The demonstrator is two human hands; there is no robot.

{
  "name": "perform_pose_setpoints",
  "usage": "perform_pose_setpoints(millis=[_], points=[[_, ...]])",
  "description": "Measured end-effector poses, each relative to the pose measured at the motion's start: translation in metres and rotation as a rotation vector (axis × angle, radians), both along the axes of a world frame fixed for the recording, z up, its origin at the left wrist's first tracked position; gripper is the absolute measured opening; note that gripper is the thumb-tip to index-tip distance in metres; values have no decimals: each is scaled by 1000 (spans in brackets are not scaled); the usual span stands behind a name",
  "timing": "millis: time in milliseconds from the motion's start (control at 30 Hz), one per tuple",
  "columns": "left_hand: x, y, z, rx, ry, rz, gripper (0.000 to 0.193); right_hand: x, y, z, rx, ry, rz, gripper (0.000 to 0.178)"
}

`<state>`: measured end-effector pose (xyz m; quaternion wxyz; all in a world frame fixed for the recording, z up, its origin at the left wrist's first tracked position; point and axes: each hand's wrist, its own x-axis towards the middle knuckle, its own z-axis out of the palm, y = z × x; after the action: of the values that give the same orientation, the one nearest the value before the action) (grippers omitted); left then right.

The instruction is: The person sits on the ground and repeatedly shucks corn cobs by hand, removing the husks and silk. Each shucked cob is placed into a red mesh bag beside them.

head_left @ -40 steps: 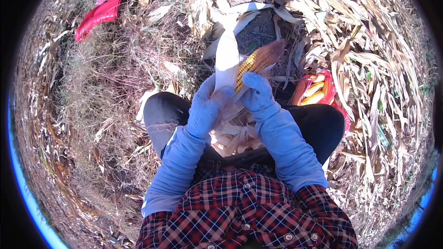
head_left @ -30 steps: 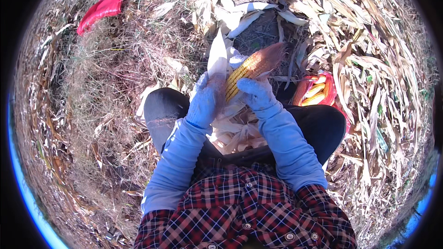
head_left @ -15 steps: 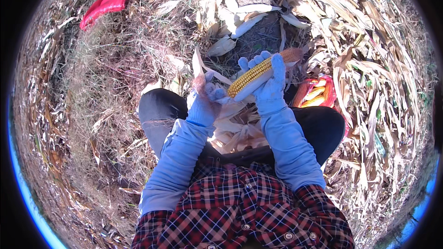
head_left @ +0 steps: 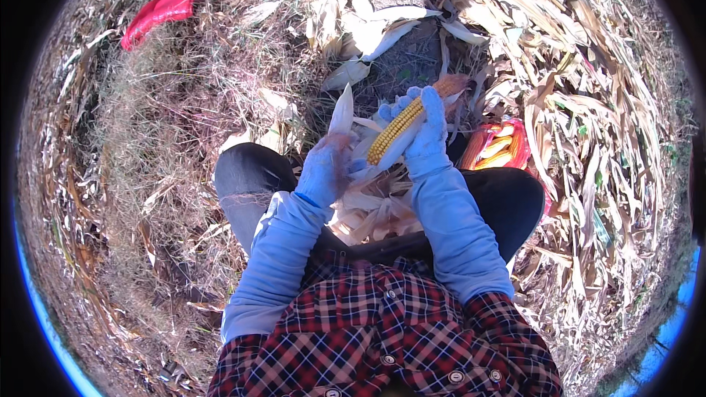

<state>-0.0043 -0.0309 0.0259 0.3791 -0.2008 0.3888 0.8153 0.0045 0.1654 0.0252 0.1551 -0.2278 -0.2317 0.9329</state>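
Note:
An ear of corn [head_left: 396,134] with bare yellow kernels slants across my lap. My right hand [head_left: 428,138], in a pale glove, is closed around it. Brown silk [head_left: 450,85] shows at its far end, and pale husk [head_left: 401,153] lies along its underside. My left hand [head_left: 321,170], gloved too, is closed on a peeled strip of corn husk [head_left: 342,112] that points up from the fingers. Wispy silk hangs over that hand, and its fingertips are close to the ear's near end. Below both hands, loose husks [head_left: 371,209] lie between my legs.
A red and orange mesh bag [head_left: 518,153] with husked ears in it lies beside my right knee [head_left: 515,202]. Farther off at the left is a red sack [head_left: 165,13]. Pale husks [head_left: 393,26] lie ahead, and dry corn stalks [head_left: 588,140] cover the ground at the right.
The ear has tilted more steeply, its near end lower. The husk strip in my left hand now stands more upright and shows its broad side. Both hands keep their hold.

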Motion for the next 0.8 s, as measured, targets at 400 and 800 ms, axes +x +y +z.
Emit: perform_pose_setpoints(millis=[400,800], points=[[6,9,-22,-623,1381,-30,67,5,-7,-4,103,-41,78,29],[25,26,23,-664,523,-800,32,-3,-6,1,219,2,-47,32]])
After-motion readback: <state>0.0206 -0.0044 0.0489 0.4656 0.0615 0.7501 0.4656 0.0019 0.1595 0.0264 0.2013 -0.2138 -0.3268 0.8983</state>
